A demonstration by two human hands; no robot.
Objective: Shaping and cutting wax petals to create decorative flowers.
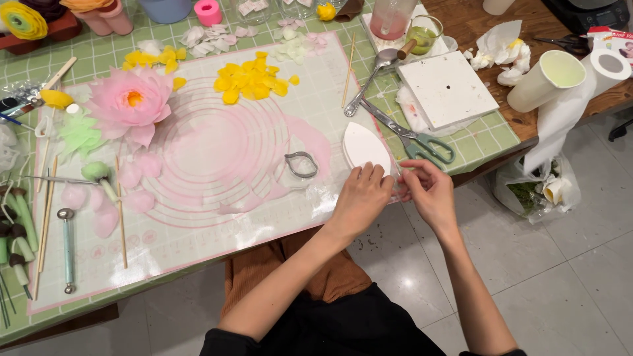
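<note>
Both hands work clear film beside a white petal-shaped mould at the mat's near edge.
The left hand [361, 198] presses the mould [366, 146]; the right hand [428, 191] pinches the film [400, 192]. Peeling it seems underway; a steady pull looks needed. Scissors [422, 142] lie just beyond on the tabletop [488, 138].

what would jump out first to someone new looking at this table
The big pink flower at the mat's upper left, then the yellow petals heaped at its top. At the right edge, both hands meet beside a white leaf-shaped piece, with green-handled scissors just beyond.
</note>
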